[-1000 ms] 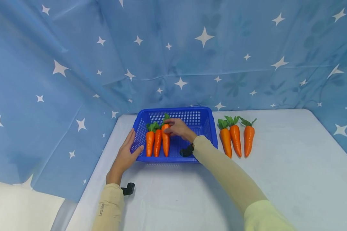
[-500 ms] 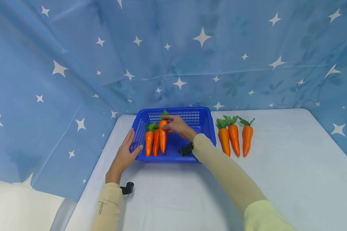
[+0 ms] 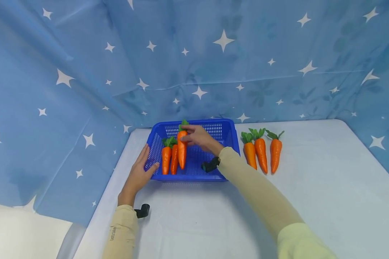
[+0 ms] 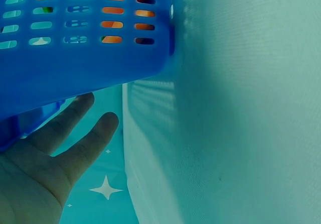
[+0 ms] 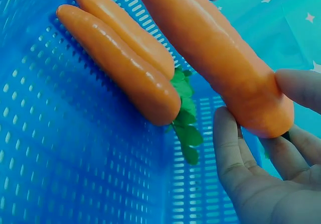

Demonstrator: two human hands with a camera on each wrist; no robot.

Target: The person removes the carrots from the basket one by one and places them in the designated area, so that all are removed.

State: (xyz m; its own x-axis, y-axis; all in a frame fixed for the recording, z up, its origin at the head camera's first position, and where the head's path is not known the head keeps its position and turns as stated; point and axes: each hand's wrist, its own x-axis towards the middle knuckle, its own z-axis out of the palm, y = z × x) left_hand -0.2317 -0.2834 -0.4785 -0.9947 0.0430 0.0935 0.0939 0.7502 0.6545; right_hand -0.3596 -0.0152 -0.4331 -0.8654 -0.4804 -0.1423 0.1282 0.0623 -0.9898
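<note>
Main risk: the right hand (image 3: pixel 199 137) is pinching the carrot (image 3: pixel 182 149) only at its thick top end, thumb on one side and fingertips (image 5: pixel 228 133) on the other, so the long tapered body is hanging free. It could be pivoting in that pinch and slipping, or its tip could be knocking the two carrots in the basket (image 3: pixel 169 158) out of line. The skin is looking glossy in the right wrist view, which isn't helping.

Position: the held carrot is lifted above the basket (image 3: pixel 228 124) floor, just right of the lying pair, with its leaves toward the far wall. Its body is extending away from the palm, toward the near rim.

The left hand (image 3: pixel 138 174) is lying flat with fingers straight, gripping nothing, against the basket's left wall. Probably touching; the left wrist view is too close to be sure. If it isn't bracing, the basket could be sliding on the table (image 3: pixel 311 201).

Three more carrots (image 3: pixel 260 151) are lying right of the basket.
</note>
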